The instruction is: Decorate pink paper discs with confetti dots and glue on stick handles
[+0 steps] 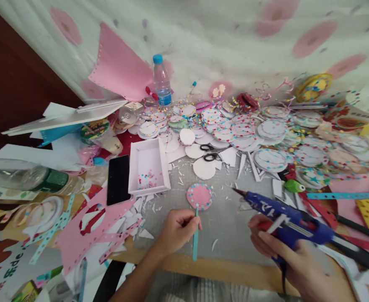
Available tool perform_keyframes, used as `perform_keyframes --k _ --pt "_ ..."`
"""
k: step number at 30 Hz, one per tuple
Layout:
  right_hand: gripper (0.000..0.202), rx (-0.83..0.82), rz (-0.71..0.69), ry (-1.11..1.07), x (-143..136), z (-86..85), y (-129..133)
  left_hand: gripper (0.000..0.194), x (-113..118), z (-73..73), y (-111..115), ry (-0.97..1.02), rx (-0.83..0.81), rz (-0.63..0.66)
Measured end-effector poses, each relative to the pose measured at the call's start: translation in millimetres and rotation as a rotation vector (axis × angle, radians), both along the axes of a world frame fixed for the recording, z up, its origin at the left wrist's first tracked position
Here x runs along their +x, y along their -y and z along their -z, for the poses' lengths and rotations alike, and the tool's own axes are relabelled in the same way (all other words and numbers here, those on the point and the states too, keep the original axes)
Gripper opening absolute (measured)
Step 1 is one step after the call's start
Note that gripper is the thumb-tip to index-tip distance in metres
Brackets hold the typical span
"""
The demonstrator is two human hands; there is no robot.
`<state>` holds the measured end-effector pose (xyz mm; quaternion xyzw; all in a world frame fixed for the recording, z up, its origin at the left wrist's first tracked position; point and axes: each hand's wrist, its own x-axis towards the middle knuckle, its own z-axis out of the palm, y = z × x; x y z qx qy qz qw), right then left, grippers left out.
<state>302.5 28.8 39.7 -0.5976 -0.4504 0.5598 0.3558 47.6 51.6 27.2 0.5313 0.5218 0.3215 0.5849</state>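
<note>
My left hand (181,228) pinches a narrow teal paper strip (195,247) close to its upper end. That end meets the lower rim of a round pink disc (199,195) edged with small light dots, lying on the grey mat. My right hand (285,251) wraps around the handle of a blue glue gun (281,220). The gun's nozzle points left, to the right of the disc and apart from it. White scraps cling to the gun's body. Above the disc, white paper circles (203,168) lie beside black-handled scissors (210,153).
A white box (165,167) with confetti inside stands next to a black phone (118,180). Piles of decorated white discs (222,126) line the back, near a water bottle (162,82). Pink paper (87,226) and scraps cover the left side; a plastic bottle (24,176) lies there.
</note>
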Motion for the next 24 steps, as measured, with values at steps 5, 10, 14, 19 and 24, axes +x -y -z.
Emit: perform_keyframes --k 5,10,14,19,24 --pt "0.041 -0.214 -0.023 -0.038 -28 3.3 -1 0.028 0 -0.5 1 -0.029 0.023 0.039" --pt "0.041 -0.280 -0.073 0.076 -26 11.1 1 0.028 -1 1.0 0 -0.063 0.055 0.090" --pt "0.041 -0.283 -0.106 0.063 -28 8.6 -2 0.029 -3 2.3 0 -0.087 0.088 0.111" --pt "0.040 -0.289 -0.103 0.098 -30 10.9 -2 0.029 -2 -0.5 -1 -0.080 0.090 0.122" --pt "0.037 -0.301 -0.108 0.103 -30 11.0 -2 0.029 0 -3.0 -1 -0.095 0.079 0.123"
